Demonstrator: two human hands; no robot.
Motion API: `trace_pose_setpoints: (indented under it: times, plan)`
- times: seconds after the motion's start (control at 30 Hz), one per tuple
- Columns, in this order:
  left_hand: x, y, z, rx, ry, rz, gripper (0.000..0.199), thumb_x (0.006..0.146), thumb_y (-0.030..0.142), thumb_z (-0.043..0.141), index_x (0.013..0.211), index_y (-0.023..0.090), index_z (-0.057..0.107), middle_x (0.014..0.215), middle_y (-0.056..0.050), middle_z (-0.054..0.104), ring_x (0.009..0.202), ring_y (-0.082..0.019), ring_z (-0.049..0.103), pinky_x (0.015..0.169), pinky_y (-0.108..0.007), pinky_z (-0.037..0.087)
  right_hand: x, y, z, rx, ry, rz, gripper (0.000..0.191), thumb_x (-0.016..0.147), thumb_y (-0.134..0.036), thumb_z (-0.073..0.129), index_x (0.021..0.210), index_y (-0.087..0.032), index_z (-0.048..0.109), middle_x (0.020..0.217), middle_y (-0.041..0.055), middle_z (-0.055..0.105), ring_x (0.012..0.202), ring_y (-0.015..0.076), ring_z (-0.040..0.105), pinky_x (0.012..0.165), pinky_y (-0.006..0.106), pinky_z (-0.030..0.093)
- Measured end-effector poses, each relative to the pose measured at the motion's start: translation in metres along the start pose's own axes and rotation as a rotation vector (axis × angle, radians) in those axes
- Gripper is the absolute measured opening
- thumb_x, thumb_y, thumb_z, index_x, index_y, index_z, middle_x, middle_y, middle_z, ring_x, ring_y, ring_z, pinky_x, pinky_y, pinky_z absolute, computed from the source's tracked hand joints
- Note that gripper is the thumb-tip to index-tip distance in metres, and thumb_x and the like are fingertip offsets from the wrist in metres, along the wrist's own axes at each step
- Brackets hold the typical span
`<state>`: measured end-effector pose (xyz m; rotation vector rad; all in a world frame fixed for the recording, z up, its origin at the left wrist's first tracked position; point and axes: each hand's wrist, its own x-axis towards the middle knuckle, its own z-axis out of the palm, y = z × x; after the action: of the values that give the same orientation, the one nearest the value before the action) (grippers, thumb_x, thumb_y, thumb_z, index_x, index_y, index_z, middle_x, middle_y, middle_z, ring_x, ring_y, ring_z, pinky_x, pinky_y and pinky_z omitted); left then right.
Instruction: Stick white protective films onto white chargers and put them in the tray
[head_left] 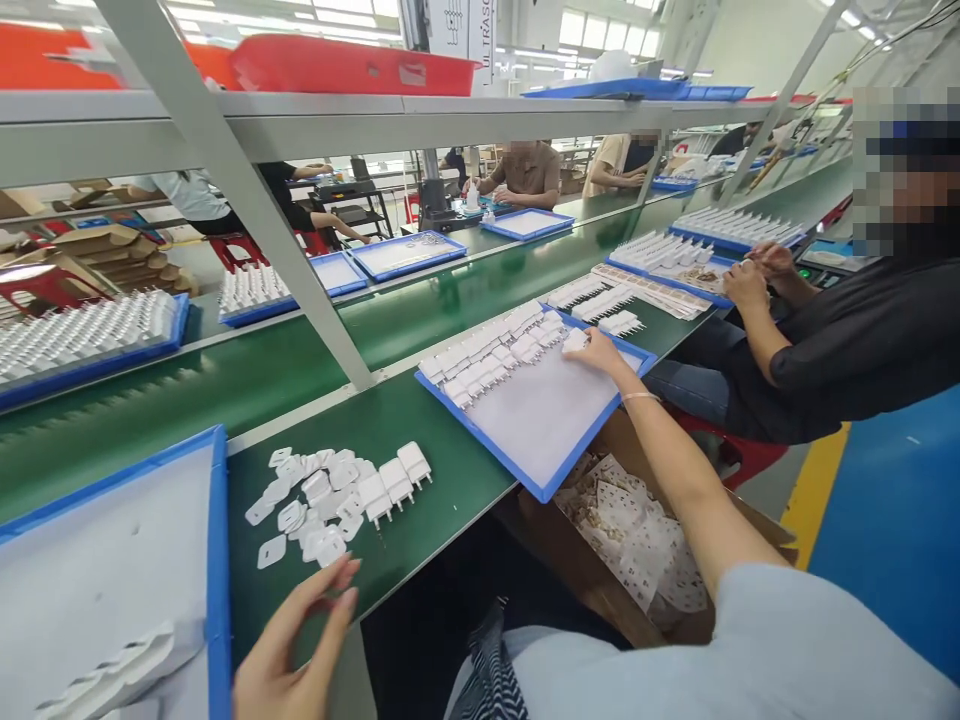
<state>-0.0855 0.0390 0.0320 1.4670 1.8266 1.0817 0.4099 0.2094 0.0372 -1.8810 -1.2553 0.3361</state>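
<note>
My right hand (pixel 600 352) reaches over the blue-rimmed tray (pixel 544 430), its fingers closed on a white plug adapter (pixel 575 341). Rows of similar white adapters (pixel 487 368) with metal pins fill the far side of that tray. My left hand (pixel 296 650) is at the near edge of the green bench, fingers apart, with nothing visible between thumb and forefinger. Just beyond it lies a loose pile of small flat white pieces (pixel 315 495). Against the pile, a short row of adapters (pixel 395 480) rests with pins pointing toward me.
At the left stands another blue-rimmed tray (pixel 217 560) with a few white parts. Below the bench, a cardboard box (pixel 600 590) holds dotted white sheets. A co-worker (pixel 847 330) sits at the right, hands over a tray. A slanted metal post (pixel 255 200) rises from the bench.
</note>
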Motion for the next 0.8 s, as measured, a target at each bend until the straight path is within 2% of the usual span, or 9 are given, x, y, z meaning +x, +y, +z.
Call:
trace_pose_setpoints:
  times: [0.1,0.17,0.27,0.33,0.47,0.53,0.67,0.73,0.8]
  plan:
    - [-0.001,0.012,0.049,-0.193,-0.224,0.060,0.039,0.074,0.052,0.076,0.108,0.032,0.077,0.112,-0.006,0.079,0.109,-0.034,0.072,0.104,-0.055,0.055,-0.051,-0.011,0.026,0.152,-0.009,-0.125,0.047,0.076,-0.033,0.080,0.115,-0.020,0.056,0.110,0.0143,0.068,0.090,0.0245,0.065,0.075,0.037,0.053]
    - [-0.004,0.023,0.078,-0.327,-0.314,0.098,0.047,0.078,0.048,0.077,0.120,0.029,0.073,0.127,-0.009,0.074,0.122,-0.032,0.067,0.113,-0.052,0.049,-0.100,-0.029,0.054,0.264,-0.014,-0.200,0.069,0.073,-0.041,0.081,0.129,-0.022,0.046,0.121,0.0141,0.064,0.098,0.0252,0.064,0.076,0.035,0.056]
    - [-0.008,0.040,0.108,-0.516,-0.321,0.155,0.066,0.073,0.040,0.085,0.135,0.029,0.063,0.149,-0.009,0.059,0.145,-0.031,0.048,0.125,-0.047,0.035,-0.178,-0.066,0.097,0.412,-0.034,-0.263,0.077,0.076,-0.050,0.078,0.136,-0.024,0.037,0.129,0.0125,0.058,0.109,0.0247,0.063,0.085,0.037,0.057]
    - [-0.010,0.046,0.117,-0.617,-0.298,0.115,0.080,0.068,0.036,0.090,0.141,0.029,0.058,0.154,-0.009,0.054,0.148,-0.031,0.045,0.125,-0.044,0.034,-0.223,-0.091,0.119,0.577,-0.002,-0.237,0.078,0.074,-0.045,0.082,0.136,-0.025,0.040,0.132,0.0140,0.057,0.111,0.0263,0.063,0.089,0.039,0.056]
    - [-0.016,0.035,0.111,-0.775,-0.162,-0.098,0.062,0.074,0.039,0.085,0.131,0.024,0.065,0.135,-0.010,0.069,0.129,-0.029,0.063,0.110,-0.039,0.051,-0.278,-0.123,0.142,0.618,-0.240,-0.264,0.069,0.080,-0.030,0.078,0.138,-0.024,0.041,0.137,0.0168,0.055,0.118,0.0289,0.061,0.098,0.046,0.054]
    - [-0.023,0.022,0.102,-0.808,-0.080,-0.173,0.055,0.075,0.040,0.084,0.125,0.022,0.068,0.126,-0.010,0.073,0.122,-0.027,0.067,0.106,-0.038,0.053,-0.290,-0.128,0.147,0.613,-0.359,-0.310,0.068,0.080,-0.026,0.075,0.139,-0.024,0.041,0.138,0.0170,0.055,0.122,0.0298,0.059,0.101,0.048,0.054]
    - [-0.036,0.001,0.083,-0.823,0.056,-0.211,0.058,0.074,0.038,0.085,0.128,0.025,0.068,0.130,-0.009,0.071,0.122,-0.026,0.067,0.101,-0.035,0.056,-0.299,-0.127,0.150,0.754,-0.615,-0.343,0.074,0.079,-0.020,0.074,0.144,-0.026,0.039,0.146,0.0146,0.049,0.130,0.0279,0.054,0.104,0.045,0.054]
    - [-0.038,-0.001,0.075,-0.839,0.090,-0.194,0.057,0.074,0.037,0.085,0.127,0.026,0.068,0.133,-0.008,0.070,0.126,-0.026,0.065,0.104,-0.034,0.054,-0.298,-0.126,0.150,0.898,-0.765,-0.278,0.068,0.080,-0.022,0.074,0.141,-0.028,0.043,0.145,0.0115,0.051,0.131,0.0259,0.054,0.103,0.042,0.054]
    - [-0.037,0.000,0.068,-0.837,0.068,-0.174,0.052,0.073,0.036,0.085,0.122,0.027,0.071,0.133,-0.007,0.071,0.127,-0.026,0.065,0.106,-0.034,0.053,-0.294,-0.127,0.150,1.036,-0.850,-0.101,0.055,0.079,-0.025,0.077,0.129,-0.029,0.054,0.133,0.0081,0.060,0.121,0.0241,0.060,0.097,0.039,0.056]
